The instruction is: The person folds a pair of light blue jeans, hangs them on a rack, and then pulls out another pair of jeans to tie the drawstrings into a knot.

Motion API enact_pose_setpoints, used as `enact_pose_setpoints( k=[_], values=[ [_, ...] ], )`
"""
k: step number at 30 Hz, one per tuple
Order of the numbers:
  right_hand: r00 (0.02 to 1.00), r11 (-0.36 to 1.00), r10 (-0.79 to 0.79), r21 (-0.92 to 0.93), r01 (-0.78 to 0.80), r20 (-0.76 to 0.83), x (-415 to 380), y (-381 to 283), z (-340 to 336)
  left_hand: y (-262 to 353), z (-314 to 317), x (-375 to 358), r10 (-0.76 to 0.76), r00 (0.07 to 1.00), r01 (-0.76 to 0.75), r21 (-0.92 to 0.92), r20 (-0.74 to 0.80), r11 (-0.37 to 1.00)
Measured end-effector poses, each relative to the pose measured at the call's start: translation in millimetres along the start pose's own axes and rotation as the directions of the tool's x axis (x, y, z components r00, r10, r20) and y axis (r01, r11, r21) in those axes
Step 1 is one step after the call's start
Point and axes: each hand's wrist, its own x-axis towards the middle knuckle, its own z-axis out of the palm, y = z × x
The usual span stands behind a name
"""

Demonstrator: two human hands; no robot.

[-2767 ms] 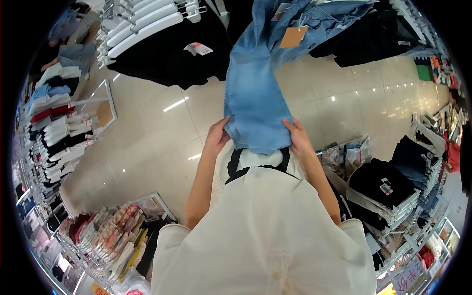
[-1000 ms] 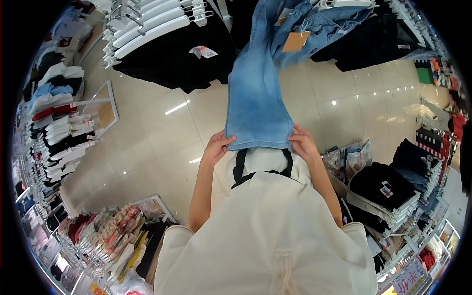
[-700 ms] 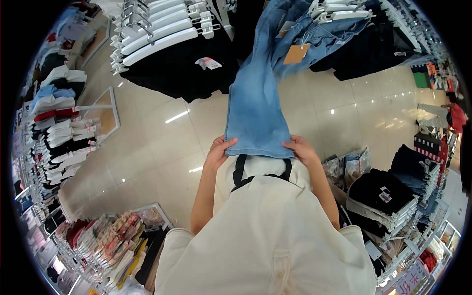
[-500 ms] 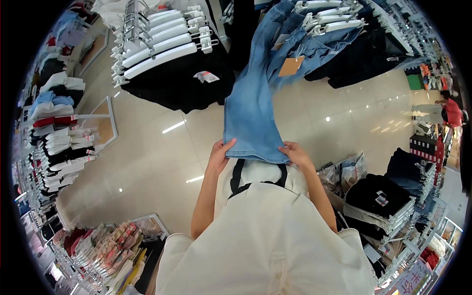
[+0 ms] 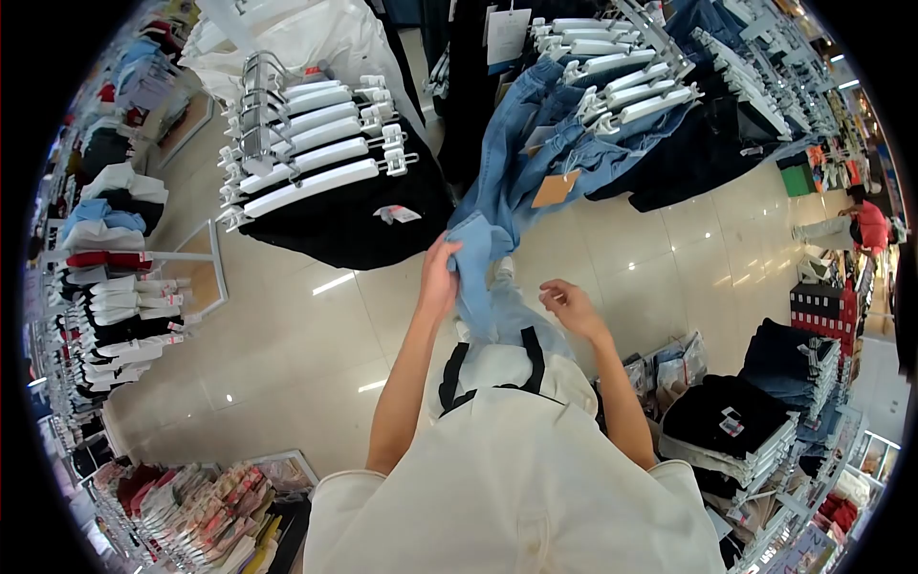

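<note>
A pair of light blue jeans hangs from the rack in front of me, its lower leg drooping in a fold toward my body. My left hand grips the denim near the turned leg end, thumb and fingers closed on it. To the right of the leg, my right hand is raised in the air, apart from the cloth, its fingers loosely bent and holding nothing. An orange-brown paper tag dangles beside the jeans. White clip hangers carry more jeans above it.
Black trousers on white hangers hang left of the jeans. Folded dark clothes are stacked at lower right, and patterned garments fill a rack at lower left. A person in a red top is at far right. Tiled floor lies between.
My right hand has let go of the hem and moved slightly up, away from it. My left hand has lifted forward with the denim, and the spread-out leg has folded and narrowed.
</note>
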Motion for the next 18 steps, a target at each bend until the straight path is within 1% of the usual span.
enact_pose_setpoints(
  k=[1,3,4,5,6,7,8,9,10,11,12,13,15,16,18],
  values=[
    [1.0,1.0,-0.008,0.001,0.008,0.0,10,-17,-10,3,2,16,0.007,1.0,-0.007,0.002,0.002,1.0],
    [0.985,0.983,-0.172,-0.059,0.172,0.01,31,-52,-31,8,3,48,0.144,0.989,-0.145,0.206,0.019,0.968],
    [0.984,0.982,-0.179,-0.058,0.18,0.013,40,-72,-41,19,20,55,0.167,0.986,-0.157,0.221,-0.026,0.963],
    [0.977,0.976,-0.213,-0.047,0.214,0.028,48,-94,-50,30,32,65,0.177,0.984,-0.167,0.221,-0.03,0.961],
    [0.968,0.968,-0.246,-0.037,0.248,0.047,56,-116,-59,38,42,74,0.195,0.98,-0.165,0.423,-0.029,0.891],
    [0.965,0.966,-0.255,-0.038,0.257,0.062,63,-140,-69,46,51,83,0.212,0.977,-0.151,0.605,-0.031,0.782],
    [0.911,0.905,-0.409,-0.099,0.413,0.06,69,-165,-77,50,63,90,0.238,0.971,-0.15,0.694,-0.031,0.704],
    [0.831,0.817,-0.554,-0.156,0.556,0.06,77,-190,-85,51,72,99,0.248,0.968,-0.153,0.697,-0.036,0.7],
    [0.825,0.812,-0.562,-0.148,0.564,0.061,84,-215,-93,51,80,108,0.274,0.962,-0.169,0.795,0.004,0.583],
    [0.765,0.718,-0.641,-0.301,0.627,0.065,91,-240,-101,51,89,119,0.29,0.956,-0.182,0.874,0.049,0.452],
    [0.699,0.601,-0.71,-0.447,0.663,0.082,103,-254,-106,46,91,138,0.274,0.96,-0.167,0.898,0.054,0.408],
    [0.696,0.602,-0.714,-0.442,0.665,0.076,121,-261,-109,40,93,155,0.265,0.962,-0.151,0.937,0.066,0.316],
    [0.674,0.343,-0.696,-0.712,0.613,0.246,162,-268,-114,21,86,199,0.273,0.959,-0.132,0.969,0.073,0.207],
    [0.671,0.344,-0.7,-0.708,0.617,0.246,179,-266,-115,14,80,219,0.277,0.958,-0.13,0.971,0.071,0.202],
    [0.706,0.095,-0.628,-0.868,0.487,0.327,210,-258,-115,8,74,256,0.117,0.989,0.065,0.981,-0.087,0.18]
  ],
)
